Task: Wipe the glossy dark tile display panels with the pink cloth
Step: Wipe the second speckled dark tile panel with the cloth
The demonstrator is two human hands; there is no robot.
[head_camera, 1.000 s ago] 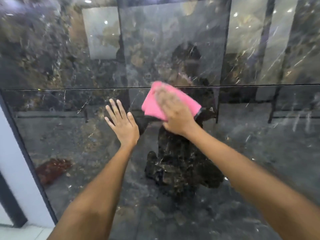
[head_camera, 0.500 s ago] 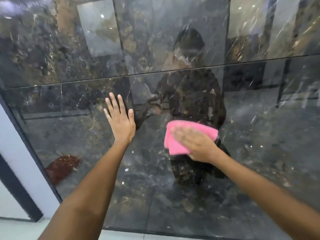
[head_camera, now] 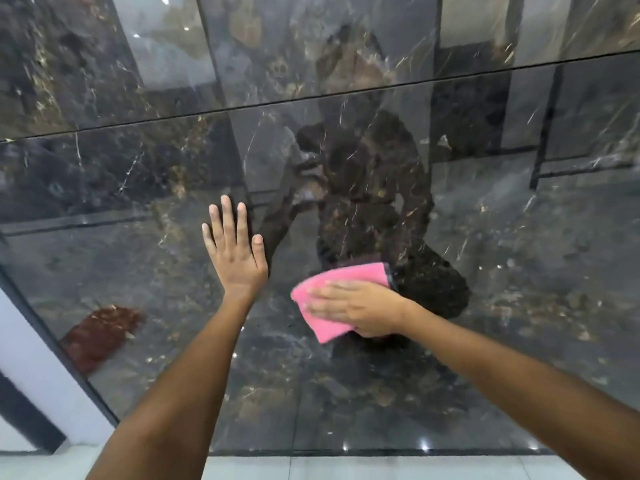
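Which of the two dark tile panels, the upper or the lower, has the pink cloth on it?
The lower panel: the right hand presses the pink cloth against it, below the seam; the upper panel bears nothing.

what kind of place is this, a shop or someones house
Probably a tile showroom, not a home. Big glossy dark marble-look panels stand edge to edge in a dark frame, reflecting rows of ceiling spotlights, and a hand wipes one with a pink cloth.

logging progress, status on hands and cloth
Left hand flat on lower panel. Right hand pressing pink cloth flat on same panel. Nothing in the way.
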